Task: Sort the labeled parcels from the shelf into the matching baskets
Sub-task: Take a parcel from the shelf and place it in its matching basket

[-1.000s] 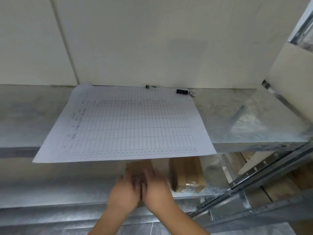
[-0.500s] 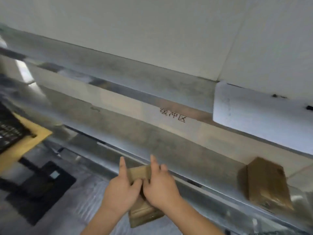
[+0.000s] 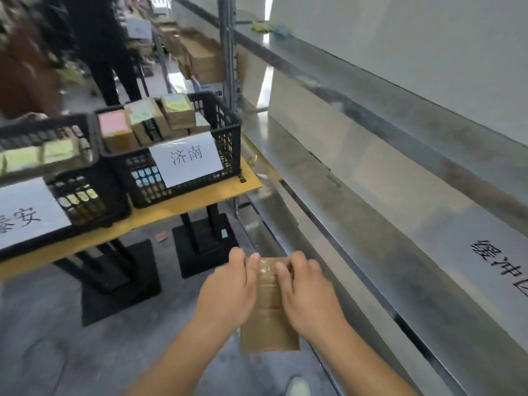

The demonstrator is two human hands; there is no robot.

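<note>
both hands hold one brown taped parcel (image 3: 270, 312) out in front of the body, over the grey floor (image 3: 57, 338) and just left of the metal shelf (image 3: 385, 201); the left hand (image 3: 228, 292) grips the parcel's left edge with fingers curled over its top end; the right hand (image 3: 308, 295) grips the right edge, its fingers pinching the clear tape at the top; the parcel is upright and slightly blurred, so any label on it cannot be read; left of the shelf stands a yellow-topped desk (image 3: 183, 207) on black legs; on the desk, nearest the shelf, a black basket (image 3: 228, 138) carries a white paper sign (image 3: 185, 158) reading 济南 and is piled with brown parcels bearing pink, yellow and green notes (image 3: 148, 121); touching it, farther from the shelf, a second black basket (image 3: 71, 195) has its own white sign (image 3: 25, 212), partly cut off, with more parcels inside; black characters (image 3: 500, 261) are written on the shelf's front face; beyond the desk a person in dark trousers (image 3: 105, 52) stands.
</note>
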